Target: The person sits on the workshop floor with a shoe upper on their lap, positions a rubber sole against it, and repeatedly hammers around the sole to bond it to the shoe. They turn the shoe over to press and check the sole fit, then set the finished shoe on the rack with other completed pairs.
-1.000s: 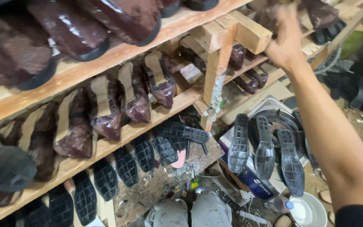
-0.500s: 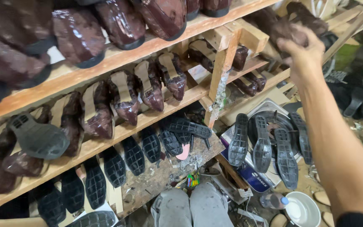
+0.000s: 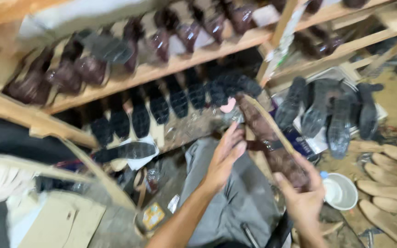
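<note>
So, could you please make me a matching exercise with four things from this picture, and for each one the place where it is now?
Things:
1. brown shoe upper
2. white bowl
3. black soles
4. pale wooden shoe lasts

Places:
A. on the floor at the far right
B. in a row on the lower wooden shelf
C. held by the right hand, with the left hand touching beside it
D. on the floor just right of the right hand

Pairs: 1-C, 2-D, 3-B, 4-A
</note>
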